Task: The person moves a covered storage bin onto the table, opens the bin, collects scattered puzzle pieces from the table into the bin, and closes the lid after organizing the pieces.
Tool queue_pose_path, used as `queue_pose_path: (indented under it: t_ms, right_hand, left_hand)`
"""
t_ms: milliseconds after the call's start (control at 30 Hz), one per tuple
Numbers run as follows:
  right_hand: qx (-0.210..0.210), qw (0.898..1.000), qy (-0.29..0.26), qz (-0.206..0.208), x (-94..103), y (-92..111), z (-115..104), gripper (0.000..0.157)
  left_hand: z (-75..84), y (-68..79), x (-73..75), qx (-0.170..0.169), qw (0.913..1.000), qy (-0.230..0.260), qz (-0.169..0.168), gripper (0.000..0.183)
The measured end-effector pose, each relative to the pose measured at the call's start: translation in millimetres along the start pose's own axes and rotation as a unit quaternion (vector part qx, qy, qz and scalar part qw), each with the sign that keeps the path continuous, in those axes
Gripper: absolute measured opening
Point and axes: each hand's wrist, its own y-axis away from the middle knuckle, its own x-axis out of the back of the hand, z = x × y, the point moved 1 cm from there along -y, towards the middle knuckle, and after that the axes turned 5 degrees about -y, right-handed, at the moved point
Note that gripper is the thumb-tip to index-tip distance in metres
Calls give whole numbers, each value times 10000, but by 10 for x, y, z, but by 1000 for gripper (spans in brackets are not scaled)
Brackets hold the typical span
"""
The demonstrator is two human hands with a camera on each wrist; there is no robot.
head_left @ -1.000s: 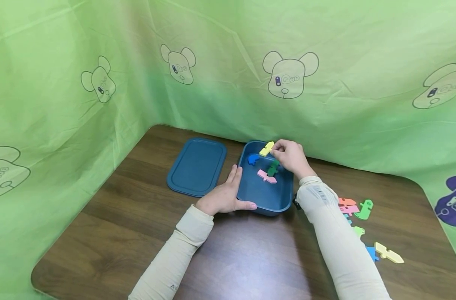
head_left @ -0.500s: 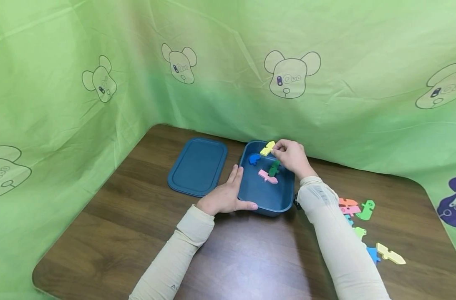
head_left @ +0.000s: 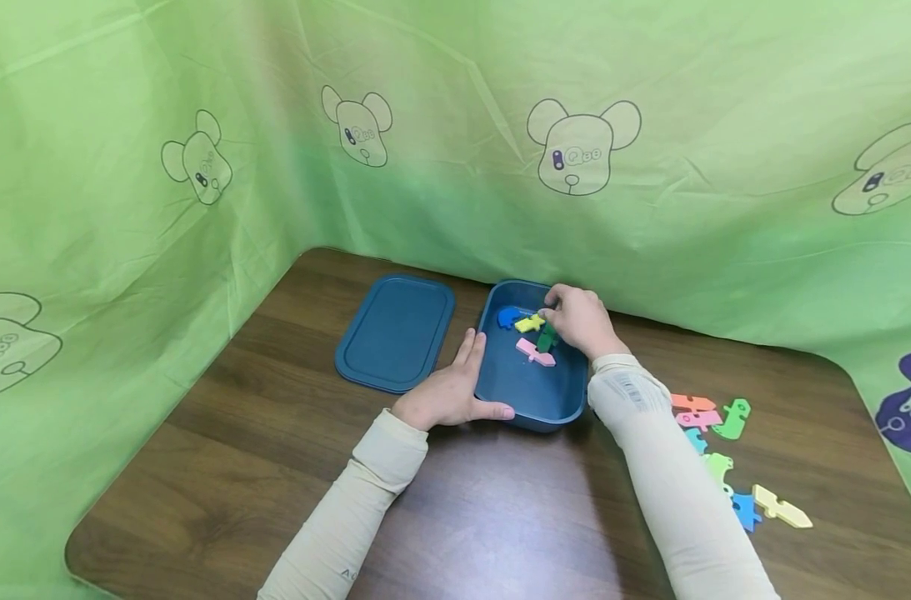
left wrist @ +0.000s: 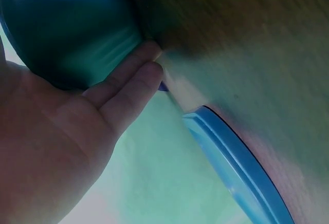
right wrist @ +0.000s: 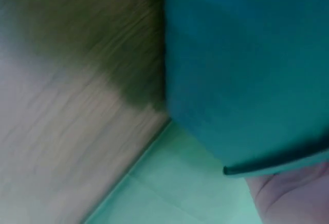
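Observation:
My left hand [head_left: 451, 387] rests on the blue box [head_left: 530, 396], fingers straight along its left side and thumb at the front rim. In the left wrist view, the left fingers [left wrist: 128, 90] lie against the box wall. My right hand [head_left: 581, 321] reaches over the far right rim, its fingertips at the right end of a yellow puzzle piece [head_left: 529, 323]. Whether they still pinch it cannot be seen. Around it inside the box are a blue piece [head_left: 508, 317], a dark green piece [head_left: 547, 337] and a pink piece [head_left: 535, 352].
A flat blue lid [head_left: 397, 333] lies left of the box. On the wooden table [head_left: 275, 433], several loose pieces lie beyond the right forearm, among them a green piece [head_left: 734, 418] and a pale yellow piece [head_left: 781, 507]. A green curtain [head_left: 455, 208] hangs behind.
The right hand has lowered the yellow piece from above the box's far end to between the blue and green pieces. My left hand stays at the box.

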Motion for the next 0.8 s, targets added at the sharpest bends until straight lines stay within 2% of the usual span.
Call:
queue_pose_path:
  t_ms: [100, 300, 533, 633, 800]
  right_hand:
    - [33, 9999, 146, -60, -1, 6, -11, 16]
    - [18, 9980, -590, 244, 89, 73, -12, 11]
    - [46, 9905, -1133, 778, 337, 283, 84, 13]
    - [98, 9890, -1149, 922, 439, 417, 171, 14]
    - [206, 9903, -842, 1086, 630, 677, 328, 16]
  left_hand:
    - [0, 0, -2, -23, 10000, 23, 1, 117]
    - [-4, -1, 5, 12, 10000, 26, -21, 117]
    - [46, 10, 13, 44, 10000, -10, -57, 117]
    - [52, 17, 10, 20, 10000, -15, -61, 118]
    - [41, 35, 15, 21, 10000, 10, -62, 119]
